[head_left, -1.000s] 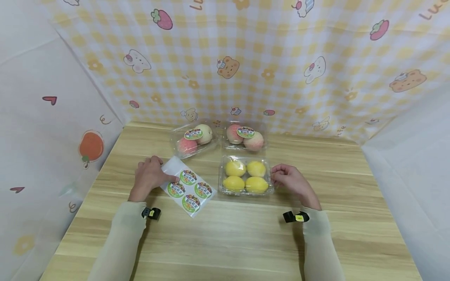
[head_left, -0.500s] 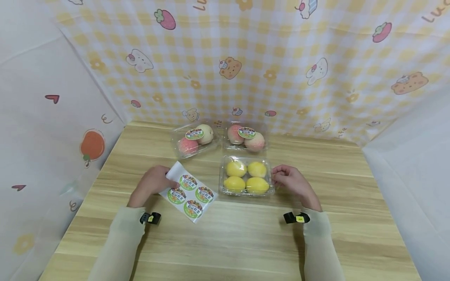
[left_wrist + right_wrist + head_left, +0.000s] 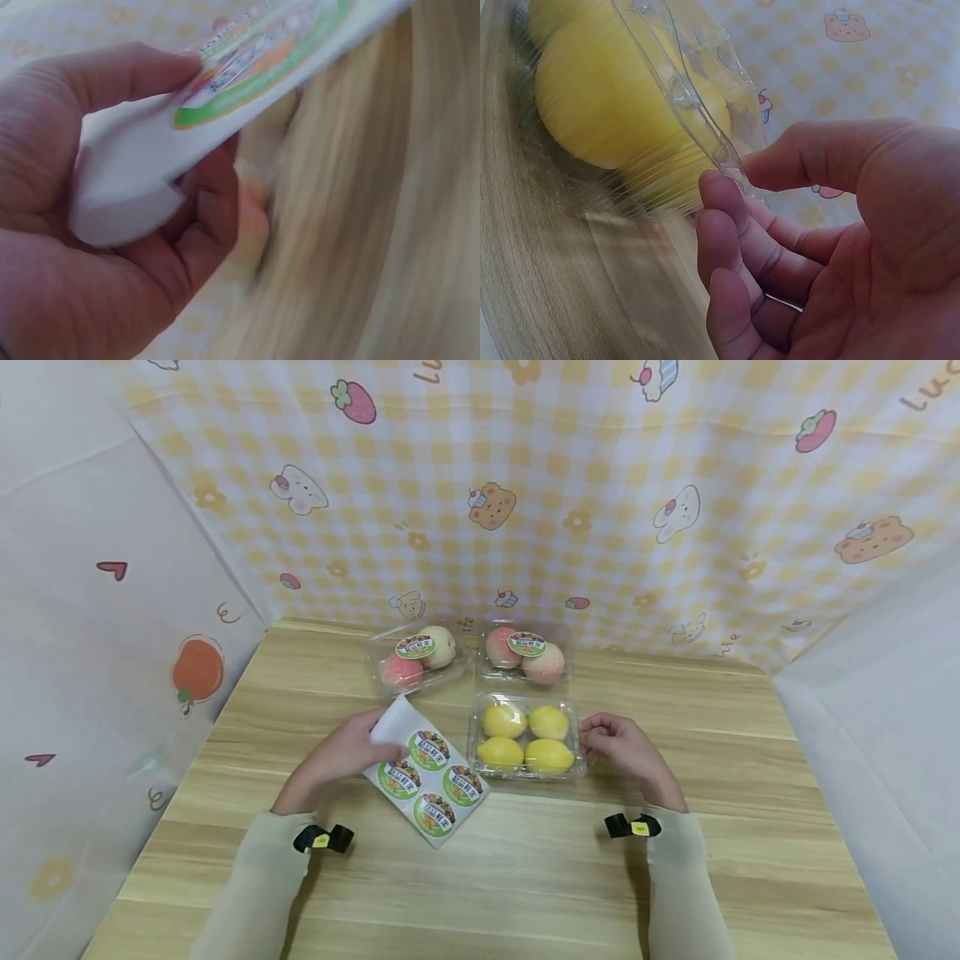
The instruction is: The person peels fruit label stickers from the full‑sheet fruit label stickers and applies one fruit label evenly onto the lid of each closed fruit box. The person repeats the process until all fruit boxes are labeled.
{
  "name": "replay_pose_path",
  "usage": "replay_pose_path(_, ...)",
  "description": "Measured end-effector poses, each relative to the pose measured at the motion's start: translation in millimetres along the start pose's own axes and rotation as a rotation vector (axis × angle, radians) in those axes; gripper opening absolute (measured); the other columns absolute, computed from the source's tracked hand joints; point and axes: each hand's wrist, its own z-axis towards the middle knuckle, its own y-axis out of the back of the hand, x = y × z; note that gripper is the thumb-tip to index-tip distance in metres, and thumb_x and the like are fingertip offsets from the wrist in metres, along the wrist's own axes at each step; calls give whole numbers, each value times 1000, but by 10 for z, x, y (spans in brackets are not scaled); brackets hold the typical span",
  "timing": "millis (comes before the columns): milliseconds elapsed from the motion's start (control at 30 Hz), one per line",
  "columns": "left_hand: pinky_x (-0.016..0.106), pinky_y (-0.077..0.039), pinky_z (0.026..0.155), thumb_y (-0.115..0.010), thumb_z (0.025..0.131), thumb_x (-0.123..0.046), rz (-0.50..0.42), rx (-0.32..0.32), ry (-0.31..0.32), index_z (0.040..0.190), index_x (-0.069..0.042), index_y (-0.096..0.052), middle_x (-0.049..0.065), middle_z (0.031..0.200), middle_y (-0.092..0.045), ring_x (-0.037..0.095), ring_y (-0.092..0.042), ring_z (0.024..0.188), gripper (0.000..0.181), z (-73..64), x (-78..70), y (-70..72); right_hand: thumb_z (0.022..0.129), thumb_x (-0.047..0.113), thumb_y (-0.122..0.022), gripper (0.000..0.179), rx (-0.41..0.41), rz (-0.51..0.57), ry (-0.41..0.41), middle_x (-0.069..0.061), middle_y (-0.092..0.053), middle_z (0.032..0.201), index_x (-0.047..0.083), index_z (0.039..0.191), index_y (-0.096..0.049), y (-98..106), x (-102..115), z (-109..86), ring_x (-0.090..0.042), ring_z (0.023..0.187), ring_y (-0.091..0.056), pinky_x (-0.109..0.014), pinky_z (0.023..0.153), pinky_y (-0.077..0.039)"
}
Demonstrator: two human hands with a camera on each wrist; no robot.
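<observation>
My left hand (image 3: pixel 348 747) holds a white sheet of round fruit stickers (image 3: pixel 432 782), thumb on top and fingers beneath. In the left wrist view the sheet (image 3: pixel 142 142) bends at its held end and its near edge curls over. Just to its right, a clear plastic clamshell box (image 3: pixel 525 697) stands on the table with several yellow lemons (image 3: pixel 549 756) inside. My right hand (image 3: pixel 622 745) is at the box's right side. The right wrist view has its thumb and forefinger pinching the box's rim (image 3: pixel 731 161), while the other fingers curl below.
Behind stand two clear boxes of peach-like fruit, each with a round sticker on its lid: the left box (image 3: pixel 375 664) sits askew, the right box (image 3: pixel 480 670) straighter. A checked curtain (image 3: pixel 600 485) closes off the back of the wooden table (image 3: pixel 487 885).
My left hand has lifted the sticker sheet and carried it right and slightly toward me. My right hand and the lemon box have stayed in place.
</observation>
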Motion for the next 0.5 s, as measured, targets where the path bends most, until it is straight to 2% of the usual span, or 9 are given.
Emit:
replay_pose_path(367,47,-67,70,-85,92,-6,-136,-105,-75,163,-1,-44,23,111,-75,33,-79,89,82,24,-259,-236,108,10,-63,27,2,7,-5,-11,-70,100,-10,127,-64,4,5,5,-23,94,-67,-37,84,-59)
replay_pose_path(500,45,-67,72,-85,91,-6,-191,-150,-82,165,-2,-43,25,116,-73,33,-77,92,85,37,-362,-286,108,9,-62,27,3,13,1,-12,-70,101,-10,127,-64,6,9,7,-22,94,-68,-35,84,-60)
